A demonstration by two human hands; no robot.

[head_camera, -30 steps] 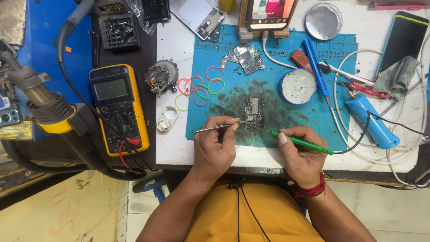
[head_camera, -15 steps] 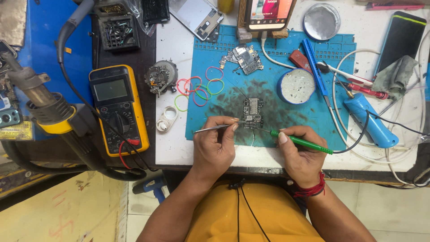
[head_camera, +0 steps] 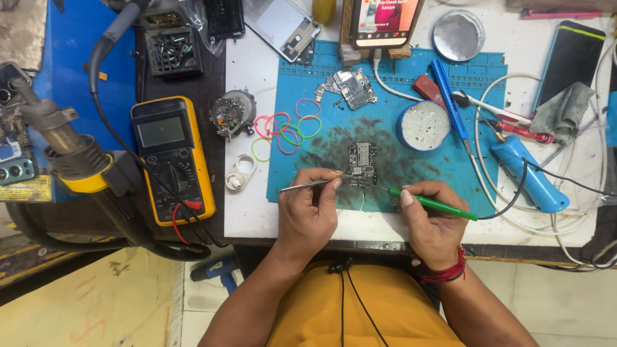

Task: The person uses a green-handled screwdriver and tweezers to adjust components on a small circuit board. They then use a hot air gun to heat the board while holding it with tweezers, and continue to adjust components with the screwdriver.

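A small phone circuit board (head_camera: 362,163) lies on the blue work mat (head_camera: 385,103). My left hand (head_camera: 310,209) grips metal tweezers (head_camera: 302,185) whose tips touch the board's left edge. My right hand (head_camera: 432,218) holds a green-handled soldering iron (head_camera: 436,204), its tip at the board's lower right corner. A black cord runs from the iron to the right.
A yellow multimeter (head_camera: 171,156) and a hot-air gun (head_camera: 71,157) sit at left. Coloured rubber bands (head_camera: 283,128), a second board (head_camera: 350,87), a round tin (head_camera: 422,125), a blue tool (head_camera: 527,173), white cables, a propped phone (head_camera: 384,19) and a black phone (head_camera: 569,61) crowd the bench.
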